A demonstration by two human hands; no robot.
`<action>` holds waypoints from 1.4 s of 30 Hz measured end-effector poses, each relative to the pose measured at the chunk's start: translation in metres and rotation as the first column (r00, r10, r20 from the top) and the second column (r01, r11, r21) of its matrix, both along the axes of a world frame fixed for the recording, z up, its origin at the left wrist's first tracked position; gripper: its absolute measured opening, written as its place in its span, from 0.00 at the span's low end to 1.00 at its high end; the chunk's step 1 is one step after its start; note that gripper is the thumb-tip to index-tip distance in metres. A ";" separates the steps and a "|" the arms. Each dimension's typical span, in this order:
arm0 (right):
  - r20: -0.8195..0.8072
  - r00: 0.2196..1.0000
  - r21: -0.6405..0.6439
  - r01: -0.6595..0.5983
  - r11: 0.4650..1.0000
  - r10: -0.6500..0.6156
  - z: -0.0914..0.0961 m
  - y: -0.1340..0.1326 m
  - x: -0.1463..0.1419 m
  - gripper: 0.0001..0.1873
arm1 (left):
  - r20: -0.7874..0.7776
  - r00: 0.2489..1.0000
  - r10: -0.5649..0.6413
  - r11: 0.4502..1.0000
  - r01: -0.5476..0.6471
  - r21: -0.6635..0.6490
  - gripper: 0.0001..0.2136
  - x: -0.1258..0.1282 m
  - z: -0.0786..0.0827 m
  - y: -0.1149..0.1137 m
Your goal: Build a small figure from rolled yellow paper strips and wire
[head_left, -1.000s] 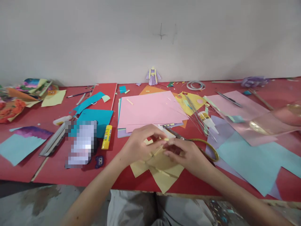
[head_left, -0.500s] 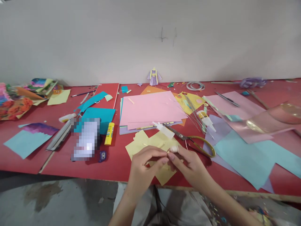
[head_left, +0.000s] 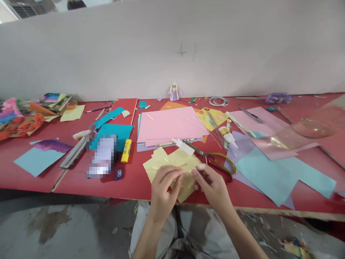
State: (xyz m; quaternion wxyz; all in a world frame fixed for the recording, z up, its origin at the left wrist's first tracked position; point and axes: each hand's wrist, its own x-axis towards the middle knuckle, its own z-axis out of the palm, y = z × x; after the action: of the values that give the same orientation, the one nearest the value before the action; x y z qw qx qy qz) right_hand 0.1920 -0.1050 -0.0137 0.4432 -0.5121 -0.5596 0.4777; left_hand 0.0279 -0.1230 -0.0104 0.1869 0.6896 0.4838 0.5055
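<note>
Over pale yellow paper (head_left: 151, 162) near the table's front edge, my left hand (head_left: 166, 189) is closed in a pinch. My right hand (head_left: 212, 185) also pinches, a short way to its right, with a white wrapping (head_left: 201, 167) on one finger. A tiny pale piece seems to lie between the fingertips, too small and blurred to name. Small rolled yellow strips (head_left: 167, 161) rest on the yellow paper. Just beyond are a white nozzle bottle (head_left: 185, 147) and scissors (head_left: 215, 158) with yellow handles.
A stack of pink paper (head_left: 172, 126) lies mid-table, a small paper doll figure (head_left: 174, 92) against the wall behind. To the left are a glue stick (head_left: 126, 151), a phone (head_left: 104, 156) and a utility knife (head_left: 75, 153). Light blue paper (head_left: 272, 176) and a glue bottle (head_left: 228, 136) lie right.
My fingertips have moved apart from nearly touching, leaving a small gap between my hands. The head view has shifted slightly, showing more above the wall.
</note>
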 end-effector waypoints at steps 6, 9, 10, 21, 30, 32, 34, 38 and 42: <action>0.014 0.985 0.024 0.174 0.985 -0.174 -0.006 -0.001 -0.003 0.13 | -0.373 0.901 0.223 0.971 -0.240 0.000 0.11 -0.008 -0.010 0.010; 0.250 0.968 0.098 -0.013 0.995 -0.013 -0.005 0.000 -0.004 0.11 | -0.415 0.891 0.185 0.976 -0.218 -0.033 0.13 -0.008 -0.013 0.010; 0.331 0.943 0.128 -0.080 0.989 0.034 -0.004 0.001 -0.005 0.11 | -0.416 0.895 0.162 0.980 -0.195 -0.039 0.13 -0.008 -0.013 0.010; 0.349 0.933 0.083 -0.120 0.989 0.084 -0.003 0.005 -0.001 0.09 | -0.286 0.956 0.069 0.996 -0.080 -0.026 0.13 -0.011 -0.013 0.006; 0.121 0.993 0.024 0.008 1.000 -0.011 -0.008 0.001 -0.001 0.13 | -0.238 0.946 0.222 0.975 -0.208 0.083 0.13 -0.007 -0.011 0.007; 0.122 0.993 0.032 -0.010 0.999 0.006 -0.007 0.000 -0.002 0.12 | -0.171 0.971 0.165 0.986 -0.158 0.055 0.12 -0.003 -0.007 0.007; 0.107 0.994 0.043 -0.016 0.999 0.012 -0.007 0.000 -0.001 0.11 | -0.130 0.987 0.099 0.994 -0.103 -0.026 0.10 0.002 -0.003 0.007; 0.063 0.998 0.059 -0.005 0.998 0.001 -0.004 0.000 -0.002 0.10 | 0.028 0.999 0.043 0.989 -0.038 -0.141 0.06 0.013 0.001 0.011; 0.047 0.998 0.060 0.028 0.998 -0.030 -0.002 0.000 -0.008 0.10 | 0.183 0.982 0.038 0.978 0.001 -0.210 0.05 0.015 0.002 0.016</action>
State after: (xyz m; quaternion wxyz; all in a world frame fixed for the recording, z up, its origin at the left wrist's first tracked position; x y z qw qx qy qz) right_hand 0.1842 -0.1053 -0.0156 0.4515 -0.5181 -0.5766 0.4419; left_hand 0.0433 -0.1075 -0.0082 0.2979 0.6114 0.5211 0.5156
